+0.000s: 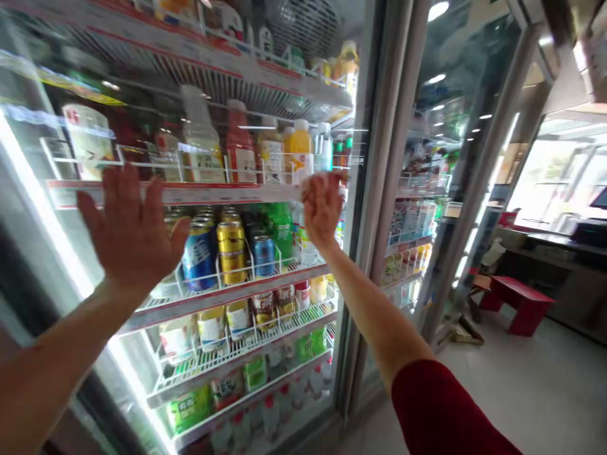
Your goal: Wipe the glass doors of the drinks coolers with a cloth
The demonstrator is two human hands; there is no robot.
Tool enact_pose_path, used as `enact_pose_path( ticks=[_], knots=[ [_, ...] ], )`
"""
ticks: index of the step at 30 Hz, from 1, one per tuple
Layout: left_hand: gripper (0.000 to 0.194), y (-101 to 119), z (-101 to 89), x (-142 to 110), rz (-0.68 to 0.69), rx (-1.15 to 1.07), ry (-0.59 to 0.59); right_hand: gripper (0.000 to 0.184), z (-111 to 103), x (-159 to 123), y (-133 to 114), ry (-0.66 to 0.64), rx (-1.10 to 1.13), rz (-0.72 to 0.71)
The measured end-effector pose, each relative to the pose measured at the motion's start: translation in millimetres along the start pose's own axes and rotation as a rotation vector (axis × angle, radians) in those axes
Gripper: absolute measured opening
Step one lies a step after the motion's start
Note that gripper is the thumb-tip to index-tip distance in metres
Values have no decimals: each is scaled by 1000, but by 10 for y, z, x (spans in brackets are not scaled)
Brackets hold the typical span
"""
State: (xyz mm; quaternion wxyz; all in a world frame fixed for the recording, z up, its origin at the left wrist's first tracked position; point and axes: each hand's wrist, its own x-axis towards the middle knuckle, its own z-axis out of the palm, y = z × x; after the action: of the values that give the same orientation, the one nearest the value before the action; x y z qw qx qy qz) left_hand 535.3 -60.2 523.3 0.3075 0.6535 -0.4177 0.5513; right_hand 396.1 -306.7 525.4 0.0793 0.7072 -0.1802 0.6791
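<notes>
The glass door (246, 194) stands directly before both hands, drinks shelved behind it. The left hand (130, 230) faces it, fingers splayed, gripping nothing visible. The right hand (323, 208), below the orange bottle (300, 150), has curled fingers; blur hides any hold.

Place: a shop, where I face a lit, glass-fronted drinks cooler (379, 189)
Shelves (222, 297): rows of cans (231, 251) and bottles (302, 148)
</notes>
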Motion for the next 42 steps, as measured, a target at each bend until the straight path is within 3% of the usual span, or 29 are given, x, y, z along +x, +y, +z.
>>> enact_pose_path(
  ticks=[2,3,4,7,9,10,13,15,17,20,22,24,27,29,31,34,36,38,40,42],
  knots=[
    [72,54,-12,10,70,135,8,50,85,79,-4,50,11,202],
    [70,63,-4,15,75,162,18,50,118,56,-107,38,33,196],
    [69,63,6,18,69,179,26,50,135,-9,-259,0,65,104],
    [66,47,22,24,59,206,42,51,100,-294,-674,-176,157,-405],
    [66,39,17,20,56,208,46,50,63,-380,-626,-203,160,-526],
    [66,37,13,17,56,203,50,49,56,-363,-480,-161,145,-458],
    [64,32,15,8,57,188,68,47,97,-175,116,95,90,20],
    [64,32,24,14,66,190,80,48,152,-93,269,197,91,222],
    [64,33,30,33,71,194,84,49,181,-150,57,175,130,189],
    [64,29,26,43,61,194,82,50,140,-396,-544,-65,215,-259],
    [64,18,20,-14,53,187,67,48,86,-516,-684,-178,232,-460],
    [64,3,18,-146,60,192,43,46,51,-536,-459,-143,204,-394],
    [66,-14,31,-409,98,219,19,47,89,-461,136,79,129,-7],
    [66,-21,47,-539,102,217,21,49,148,-466,268,180,108,200],
    [66,-27,60,-595,88,206,22,50,176,-571,63,149,135,182],
    [66,-36,58,-583,85,212,18,48,140,-788,-412,-93,222,-232],
    [67,-41,48,-565,97,231,23,47,110,-844,-426,-165,230,-389],
    [68,-42,40,-560,113,246,24,47,105,-799,-124,-52,183,-282],
    [69,-41,42,-565,120,251,27,49,121,-708,258,134,122,-35],
    [70,-41,52,-573,123,255,31,53,136,-662,407,180,105,129]
  ],
)
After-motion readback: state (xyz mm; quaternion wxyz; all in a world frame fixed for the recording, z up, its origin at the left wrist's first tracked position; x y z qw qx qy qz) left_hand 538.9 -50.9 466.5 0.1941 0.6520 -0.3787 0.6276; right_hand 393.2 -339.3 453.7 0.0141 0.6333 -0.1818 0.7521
